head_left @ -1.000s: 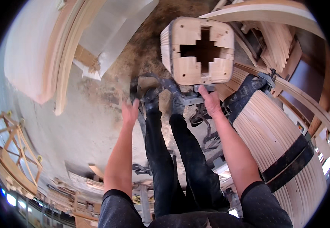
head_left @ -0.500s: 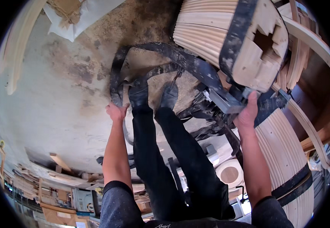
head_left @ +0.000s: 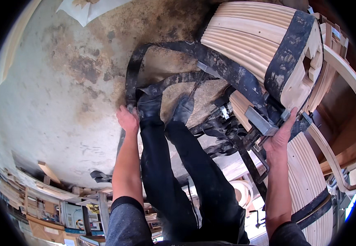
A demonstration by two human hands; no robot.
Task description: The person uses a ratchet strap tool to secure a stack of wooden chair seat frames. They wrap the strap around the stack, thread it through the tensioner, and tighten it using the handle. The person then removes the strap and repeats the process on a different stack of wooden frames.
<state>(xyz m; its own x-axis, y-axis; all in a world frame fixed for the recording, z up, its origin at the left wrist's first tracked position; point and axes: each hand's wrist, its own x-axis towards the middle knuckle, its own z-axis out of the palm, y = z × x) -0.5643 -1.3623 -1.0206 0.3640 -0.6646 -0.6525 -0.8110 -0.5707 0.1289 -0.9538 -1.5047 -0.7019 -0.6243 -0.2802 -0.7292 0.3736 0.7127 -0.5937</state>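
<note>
My left hand (head_left: 128, 119) is closed around a wide black strap (head_left: 133, 69), left of my feet. From there the strap loops across the floor to a curved bundle of ribbed pale wood pieces (head_left: 247, 39), where a black band (head_left: 290, 53) wraps the bundle near its end. At the lower corner of that bundle, my right hand (head_left: 280, 135) grips a grey metal strap clamp (head_left: 263, 122). The thumb lies along the clamp's far side, and the fingers are partly hidden beneath it. More tangled black straps (head_left: 214, 137) lie below the clamp.
Another strapped ribbed wood bundle (head_left: 305, 164) stands beside my right forearm. Curved wooden pieces (head_left: 343, 69) lie beyond it. A pale wood strip (head_left: 18, 41) runs along the left, and shelves of timber (head_left: 34, 201) show at lower left. My shoes stand between the strap's lengths.
The view has shifted, so the wood bundle and clamp appear farther right. My right hand stays on the clamp and my left stays on the strap, now a little higher in view.
</note>
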